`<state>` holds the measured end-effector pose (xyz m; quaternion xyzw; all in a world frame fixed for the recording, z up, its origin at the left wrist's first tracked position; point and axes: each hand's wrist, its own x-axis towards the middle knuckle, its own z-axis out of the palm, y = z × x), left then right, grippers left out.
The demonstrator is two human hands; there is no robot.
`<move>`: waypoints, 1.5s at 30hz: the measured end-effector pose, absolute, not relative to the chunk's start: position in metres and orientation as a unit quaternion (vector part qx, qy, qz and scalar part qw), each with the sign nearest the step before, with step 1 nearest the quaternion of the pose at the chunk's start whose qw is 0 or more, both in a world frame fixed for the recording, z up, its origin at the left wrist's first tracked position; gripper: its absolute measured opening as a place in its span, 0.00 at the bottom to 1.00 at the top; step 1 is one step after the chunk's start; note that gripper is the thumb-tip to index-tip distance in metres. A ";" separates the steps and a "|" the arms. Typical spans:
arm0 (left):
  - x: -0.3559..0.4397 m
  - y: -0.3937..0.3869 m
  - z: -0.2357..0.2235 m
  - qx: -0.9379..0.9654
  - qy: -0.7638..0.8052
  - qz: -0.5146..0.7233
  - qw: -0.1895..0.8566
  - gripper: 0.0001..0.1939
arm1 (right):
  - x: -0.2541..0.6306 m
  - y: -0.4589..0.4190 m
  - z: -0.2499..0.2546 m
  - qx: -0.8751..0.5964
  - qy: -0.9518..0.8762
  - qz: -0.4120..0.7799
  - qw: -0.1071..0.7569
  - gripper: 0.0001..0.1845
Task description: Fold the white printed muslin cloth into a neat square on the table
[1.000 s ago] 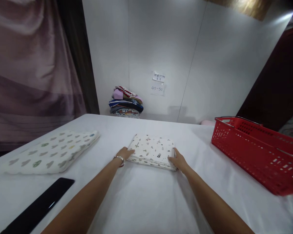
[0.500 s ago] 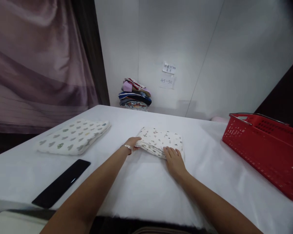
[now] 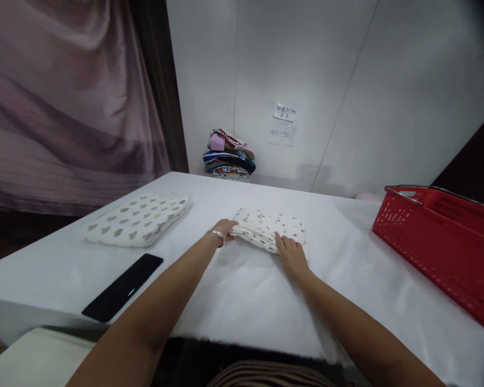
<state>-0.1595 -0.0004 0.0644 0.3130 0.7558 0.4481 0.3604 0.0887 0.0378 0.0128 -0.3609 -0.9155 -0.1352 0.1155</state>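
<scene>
Several folds look made in the small-print cloth [image 3: 268,221], evening left; its corner is pinched by the left hand [image 3: 225,228], its edge touched by the loosely open right hand [image 3: 293,258].

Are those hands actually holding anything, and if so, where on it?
Yes: the left hand holds the folded cloth by its near left corner. The right hand lies on its near edge; any grip there is unclear.

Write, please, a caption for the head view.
Left hand and right hand touch a folded printed cloth on a white table.
</scene>
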 end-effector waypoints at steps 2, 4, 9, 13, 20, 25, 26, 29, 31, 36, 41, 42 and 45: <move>-0.158 -0.007 0.066 0.300 0.750 0.460 0.369 0.29 | 0.095 0.041 0.017 -0.359 -0.915 -0.144 0.114 0.38; -0.155 -0.014 0.072 0.300 0.741 0.477 0.365 0.35 | 0.103 0.045 0.024 -0.357 -0.912 -0.159 0.124 0.36; -0.148 -0.029 0.104 0.378 0.687 0.515 0.346 0.24 | 0.122 0.053 0.068 -0.339 -0.901 -0.206 0.177 0.32; -0.148 -0.044 0.141 0.384 0.630 0.551 0.389 0.12 | 0.137 0.048 0.120 -0.298 -0.900 -0.238 0.210 0.34; -0.138 -0.106 0.189 0.477 0.548 0.482 0.490 0.20 | 0.171 0.014 0.187 -0.234 -0.929 -0.226 0.178 0.37; -0.118 -0.141 0.196 0.521 0.612 0.443 0.397 0.28 | 0.193 -0.006 0.205 -0.223 -0.955 -0.123 0.153 0.39; -0.118 -0.139 0.194 0.523 0.627 0.439 0.374 0.27 | 0.194 -0.002 0.205 -0.227 -0.959 -0.094 0.143 0.39; -0.130 -0.108 0.179 0.525 0.652 0.427 0.343 0.24 | 0.181 0.031 0.197 -0.255 -0.962 0.010 0.097 0.40; -0.143 -0.069 0.157 0.521 0.665 0.391 0.365 0.22 | 0.163 0.068 0.179 -0.289 -0.952 0.089 0.048 0.41; -0.168 0.023 0.084 0.474 0.764 0.287 0.331 0.13 | 0.109 0.148 0.109 -0.378 -0.911 0.163 -0.029 0.40; -0.172 0.052 0.041 0.479 0.791 0.256 0.280 0.11 | 0.090 0.176 0.060 -0.388 -0.906 0.165 -0.045 0.38; -0.173 0.053 0.037 0.484 0.793 0.252 0.271 0.12 | 0.090 0.178 0.055 -0.387 -0.905 0.168 -0.049 0.38; -0.177 0.052 0.030 0.503 0.792 0.243 0.245 0.20 | 0.096 0.182 0.046 -0.386 -0.904 0.176 -0.046 0.37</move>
